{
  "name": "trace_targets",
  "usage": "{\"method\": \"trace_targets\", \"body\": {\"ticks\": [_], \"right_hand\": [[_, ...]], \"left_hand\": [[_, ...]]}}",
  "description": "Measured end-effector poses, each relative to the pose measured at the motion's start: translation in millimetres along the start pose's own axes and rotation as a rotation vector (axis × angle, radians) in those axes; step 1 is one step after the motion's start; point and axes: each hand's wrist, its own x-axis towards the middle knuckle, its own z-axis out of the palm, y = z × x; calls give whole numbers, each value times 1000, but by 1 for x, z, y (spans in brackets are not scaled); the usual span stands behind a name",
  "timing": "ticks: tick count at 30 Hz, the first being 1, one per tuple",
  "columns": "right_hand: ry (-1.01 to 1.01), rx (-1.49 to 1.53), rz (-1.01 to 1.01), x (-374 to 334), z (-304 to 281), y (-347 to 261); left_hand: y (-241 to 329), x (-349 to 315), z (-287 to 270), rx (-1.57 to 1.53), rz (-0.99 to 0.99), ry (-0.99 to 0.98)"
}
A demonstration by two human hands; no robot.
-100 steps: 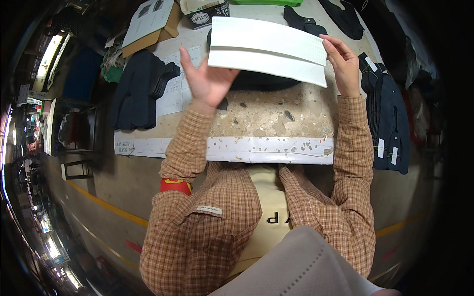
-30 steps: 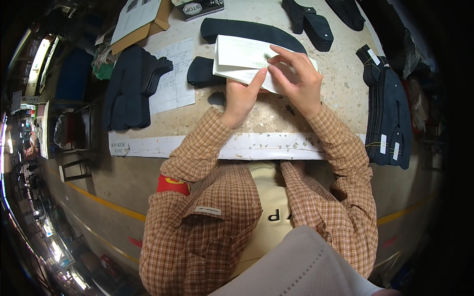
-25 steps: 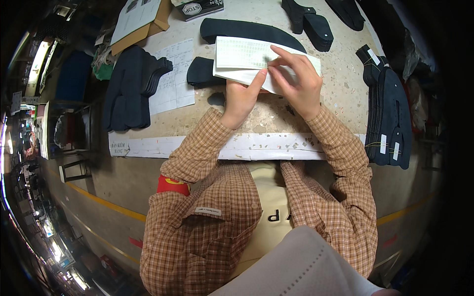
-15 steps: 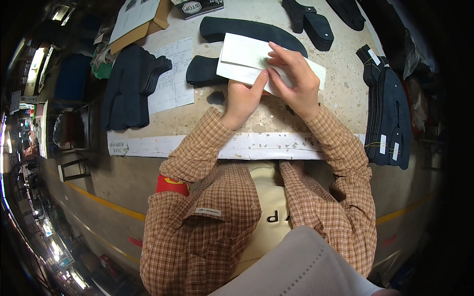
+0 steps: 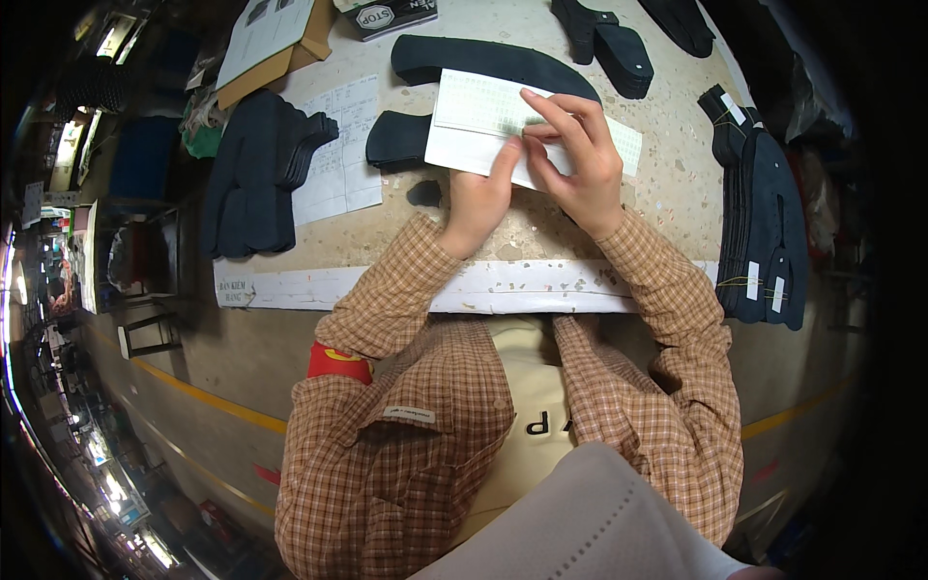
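Note:
Above the middle of the table I hold a folded white paper (image 5: 478, 106) with faint printed rows. My left hand (image 5: 480, 200) is closed on its lower edge, with the thumb on top and the fingers hidden underneath. My right hand (image 5: 583, 159) lies over the paper's right part, its fingers bent and apart, with the thumb close to the left thumb. Behind the paper lies a long dark curved foam-like piece (image 5: 493, 63), and a shorter dark piece (image 5: 396, 140) shows beside its left edge. A small dark scrap (image 5: 423, 193) sits near my left wrist.
Stacked dark cut pieces (image 5: 253, 184) and a written sheet (image 5: 340, 155) are at left. Tied, tagged dark bundles (image 5: 764, 222) hang over the table's right edge. A cardboard box (image 5: 280, 58), a black box (image 5: 387, 14) and more dark pieces (image 5: 619, 58) stand along the far side.
The paper's upper part has tilted, so its printed rows show more clearly. My right fingers have bent and shifted slightly down; the left hand keeps its hold.

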Motion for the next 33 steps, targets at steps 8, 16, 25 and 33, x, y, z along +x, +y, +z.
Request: {"method": "trace_targets", "body": {"ticks": [8, 16, 25, 33], "right_hand": [[-42, 105, 47, 5, -7, 7], [-89, 24, -43, 4, 0, 10], [-97, 9, -75, 5, 1, 11], [-21, 200, 139, 3, -1, 6]], "left_hand": [[5, 5, 2, -123, -121, 10], [1, 2, 2, -135, -103, -11], [-3, 2, -1, -47, -42, -60], [1, 0, 3, -26, -20, -29]]}}
